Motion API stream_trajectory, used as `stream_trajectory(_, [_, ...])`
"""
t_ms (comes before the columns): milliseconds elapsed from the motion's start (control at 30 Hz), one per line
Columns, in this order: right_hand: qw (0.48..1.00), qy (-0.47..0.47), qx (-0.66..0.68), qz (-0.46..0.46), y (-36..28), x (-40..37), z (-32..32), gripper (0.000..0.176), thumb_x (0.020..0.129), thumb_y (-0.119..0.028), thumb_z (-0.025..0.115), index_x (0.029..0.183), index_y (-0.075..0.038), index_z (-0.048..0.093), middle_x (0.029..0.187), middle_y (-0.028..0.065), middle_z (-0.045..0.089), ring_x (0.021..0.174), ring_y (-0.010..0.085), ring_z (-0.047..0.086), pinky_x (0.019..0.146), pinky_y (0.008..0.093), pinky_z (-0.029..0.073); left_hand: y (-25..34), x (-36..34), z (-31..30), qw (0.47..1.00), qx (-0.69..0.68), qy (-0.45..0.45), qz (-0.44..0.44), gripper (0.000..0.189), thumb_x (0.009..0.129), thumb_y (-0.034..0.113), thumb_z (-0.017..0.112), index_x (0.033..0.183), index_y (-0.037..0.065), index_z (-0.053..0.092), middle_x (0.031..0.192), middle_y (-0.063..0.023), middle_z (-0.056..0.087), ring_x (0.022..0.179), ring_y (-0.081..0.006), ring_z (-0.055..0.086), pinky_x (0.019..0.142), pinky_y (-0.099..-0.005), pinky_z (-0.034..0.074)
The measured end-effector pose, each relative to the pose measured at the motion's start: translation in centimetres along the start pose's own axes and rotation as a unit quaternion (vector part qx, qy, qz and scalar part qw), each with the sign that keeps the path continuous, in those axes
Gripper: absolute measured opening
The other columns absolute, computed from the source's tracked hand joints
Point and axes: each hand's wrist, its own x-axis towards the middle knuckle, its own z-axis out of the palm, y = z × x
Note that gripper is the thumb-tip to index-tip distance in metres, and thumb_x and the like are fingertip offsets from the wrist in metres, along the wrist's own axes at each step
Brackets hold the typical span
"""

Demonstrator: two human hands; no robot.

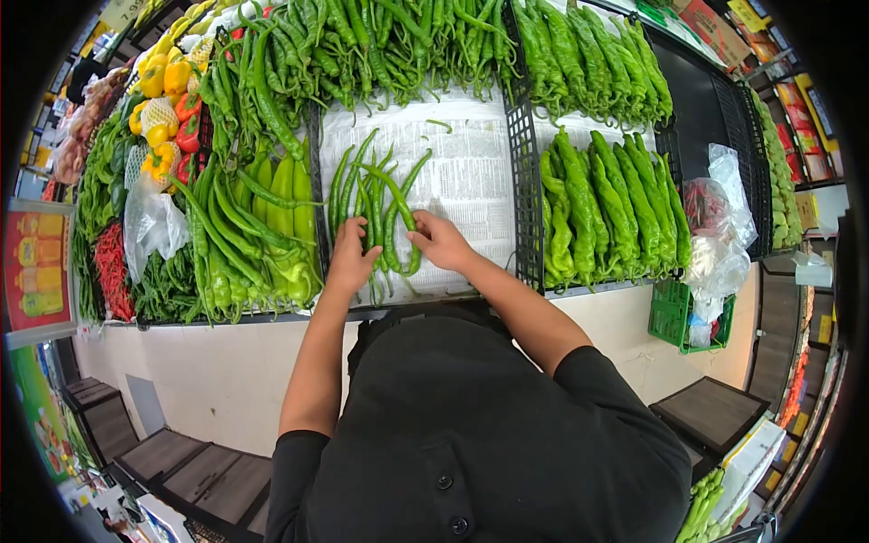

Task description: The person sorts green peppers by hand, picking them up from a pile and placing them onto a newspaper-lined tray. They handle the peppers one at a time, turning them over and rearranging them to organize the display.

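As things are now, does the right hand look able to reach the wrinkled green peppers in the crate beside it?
Probably yes: only the black crate wall seems to stand between the right hand and those wrinkled peppers, which lie uncovered.

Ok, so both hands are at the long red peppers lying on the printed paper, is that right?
The colour is wrong: the head view shows the left hand and right hand at long green peppers, lying on the printed paper.

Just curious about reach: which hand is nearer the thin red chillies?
Left. The left hand is right of the thin red chillies, past green peppers; the right hand is farther right.
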Motion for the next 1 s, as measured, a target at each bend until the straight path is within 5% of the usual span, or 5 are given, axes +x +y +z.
stream_trajectory(100, [0.998,0.047,0.039,-0.019,-0.4,-0.7,0.1,0.022,0.095,-0.01,0.064,0.113,0.001,0.057,0.09,0.0126,0.067,0.07,0.021,0.059,0.066,0.0374,0.048,-0.6,0.0,0.4,0.999,0.002,0.029,0.04,0.06,0.08,0.002,0.079,0.13,0.005,0.046,0.111,-0.0141,0.052,0.08,-0.026,0.056,0.072,-0.0361,0.05])
stream_trajectory(400, [0.917,0.002,0.398,0.034,0.5,-1.6,-2.6,0.027,0.102,-0.014,0.053,0.127,-0.007,0.058,0.121,0.0067,0.069,0.088,0.0107,0.055,0.078,0.0246,0.041,0.3,-0.4,-0.1,0.999,0.0,0.03,0.032,0.061,0.08,0.004,0.077,0.131,0.001,0.044,0.117,-0.0211,0.052,0.106,-0.0373,0.058,0.089,-0.0448,0.049])
stream_trajectory(500, [0.882,0.011,0.462,0.094,-0.9,-1.8,-2.7,0.025,0.103,-0.024,0.055,0.122,-0.008,0.06,0.109,0.0043,0.07,0.083,0.0104,0.054,0.075,0.0246,0.04,0.6,-0.5,-0.2,0.999,0.012,0.036,0.031,0.06,0.082,0.006,0.077,0.131,0.0,0.044,0.118,-0.0229,0.052,0.108,-0.0392,0.057,0.093,-0.0464,0.047])
stream_trajectory(700, [0.962,0.037,0.205,0.178,0.2,-0.1,-1.3,0.026,0.101,-0.03,0.06,0.104,-0.004,0.064,0.087,0.0023,0.064,0.075,0.0118,0.055,0.067,0.0279,0.045,-0.6,-0.3,0.4,0.996,0.041,0.05,0.062,0.057,0.085,0.01,0.076,0.133,0.001,0.045,0.116,-0.0207,0.053,0.101,-0.0357,0.059,0.078,-0.0404,0.053])
stream_trajectory(1000, [0.986,0.084,-0.075,0.126,2.5,1.8,-0.3,0.038,0.086,-0.026,0.076,0.102,0.004,0.059,0.092,0.0236,0.07,0.088,0.0373,0.071,0.079,0.0414,0.055,-1.1,-0.3,0.7,0.996,0.029,0.055,0.06,0.055,0.086,0.012,0.075,0.132,0.001,0.046,0.111,-0.0186,0.054,0.093,-0.0337,0.059,0.074,-0.039,0.051])
